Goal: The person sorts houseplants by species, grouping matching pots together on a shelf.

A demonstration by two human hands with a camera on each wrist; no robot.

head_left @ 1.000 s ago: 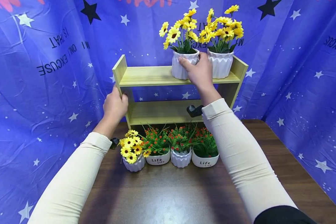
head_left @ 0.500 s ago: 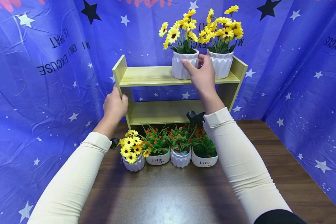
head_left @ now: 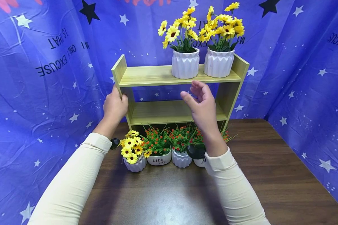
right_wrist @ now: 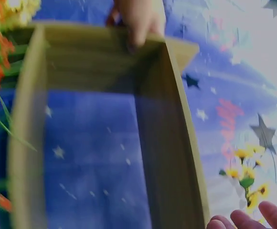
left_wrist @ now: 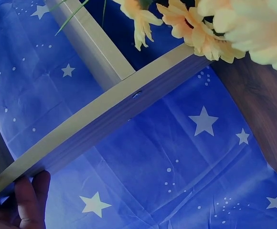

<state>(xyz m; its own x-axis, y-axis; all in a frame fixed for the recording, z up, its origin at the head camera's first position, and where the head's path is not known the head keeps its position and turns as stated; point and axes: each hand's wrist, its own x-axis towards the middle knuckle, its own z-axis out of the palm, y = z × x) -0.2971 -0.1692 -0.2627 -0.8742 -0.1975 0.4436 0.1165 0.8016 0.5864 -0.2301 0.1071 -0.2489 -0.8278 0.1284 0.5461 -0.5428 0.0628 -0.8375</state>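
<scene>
The left hand (head_left: 115,105) grips the wooden shelf (head_left: 147,75) by its left side. Two potted sunflowers (head_left: 186,64) stand above the right hand (head_left: 205,109), which is loosely curved, holding nothing.

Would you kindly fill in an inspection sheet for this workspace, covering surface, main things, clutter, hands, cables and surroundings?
Surface: brown wood-grain table, with a bright glare patch toward the front.
Job's things: wooden shelf; left white pot and right white pot, both upright with yellow flowers, on the right part of its top board.
Clutter: nothing seen; a row of four potted plants stands before the shelf.
Hands: left hand grips the shelf's left side; right hand holds nothing, fingers loosely curved.
Cables: nothing seen.
Surroundings: blue star-print curtain behind and at both sides.
</scene>
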